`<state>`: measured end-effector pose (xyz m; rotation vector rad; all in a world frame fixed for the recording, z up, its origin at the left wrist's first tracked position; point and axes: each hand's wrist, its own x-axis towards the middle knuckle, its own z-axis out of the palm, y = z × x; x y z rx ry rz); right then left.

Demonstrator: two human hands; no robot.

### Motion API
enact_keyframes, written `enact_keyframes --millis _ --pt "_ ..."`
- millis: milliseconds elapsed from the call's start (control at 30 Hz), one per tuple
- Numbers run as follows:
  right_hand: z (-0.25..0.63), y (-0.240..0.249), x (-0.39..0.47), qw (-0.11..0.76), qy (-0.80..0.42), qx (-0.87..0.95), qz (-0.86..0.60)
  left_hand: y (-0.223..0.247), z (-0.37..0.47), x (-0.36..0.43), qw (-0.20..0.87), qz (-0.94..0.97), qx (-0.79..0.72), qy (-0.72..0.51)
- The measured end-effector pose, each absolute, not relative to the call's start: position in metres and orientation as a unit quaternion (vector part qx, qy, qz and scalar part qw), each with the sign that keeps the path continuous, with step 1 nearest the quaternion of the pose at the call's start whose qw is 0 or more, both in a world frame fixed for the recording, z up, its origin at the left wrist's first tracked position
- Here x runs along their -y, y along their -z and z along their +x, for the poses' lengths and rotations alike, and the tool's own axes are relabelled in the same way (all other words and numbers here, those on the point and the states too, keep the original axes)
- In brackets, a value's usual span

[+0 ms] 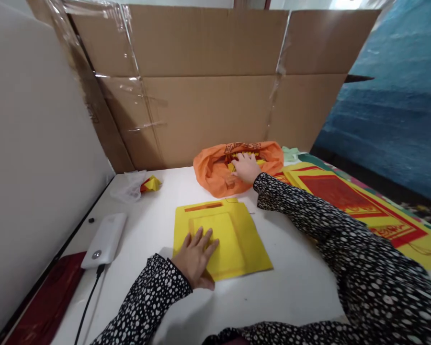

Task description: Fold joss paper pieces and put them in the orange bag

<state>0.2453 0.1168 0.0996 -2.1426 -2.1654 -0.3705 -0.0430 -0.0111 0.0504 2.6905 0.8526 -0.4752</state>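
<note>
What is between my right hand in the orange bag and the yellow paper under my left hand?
Nothing visible. Bare white table separates the right hand in the orange bag from the yellow paper pressed flat by the left hand.

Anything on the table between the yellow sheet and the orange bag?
Head view: only bare white table between the yellow sheet and the orange bag; they nearly touch.
</note>
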Motion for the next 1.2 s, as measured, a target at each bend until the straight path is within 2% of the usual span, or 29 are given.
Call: enact_keyframes --millis 67,200,267,467,667,833,1033,1200 --pt "0.242 -0.104 -0.076 0.041 0.093 0.749 -0.655 -0.058 -0.042 0.021 0.12 0.928 -0.303 0.179" --pt "0.224 -0.09 0.016 0.059 -0.099 0.847 -0.518 -0.056 -0.044 0.03 0.106 0.942 -0.285 0.143" --pt "0.215 -0.074 0.055 0.07 -0.146 0.864 -0.477 -0.055 -0.046 0.031 0.116 0.945 -0.28 0.123" --pt "0.205 -0.046 0.1 0.056 -0.111 0.865 -0.486 -0.063 -0.046 0.035 0.119 0.957 -0.256 0.067" --pt "0.208 -0.055 0.101 0.057 -0.124 0.867 -0.48 -0.063 -0.047 0.041 0.096 0.97 -0.223 0.025" --pt "0.209 -0.06 0.099 0.075 -0.116 0.875 -0.465 -0.063 -0.047 0.04 0.07 0.964 -0.252 0.054" --pt "0.205 -0.05 0.098 0.068 -0.08 0.891 -0.442 -0.065 -0.057 0.035 0.107 0.966 -0.229 0.056" --pt "0.206 -0.049 0.094 0.068 -0.098 0.891 -0.438 -0.055 -0.063 0.032 0.137 0.963 -0.232 0.017"
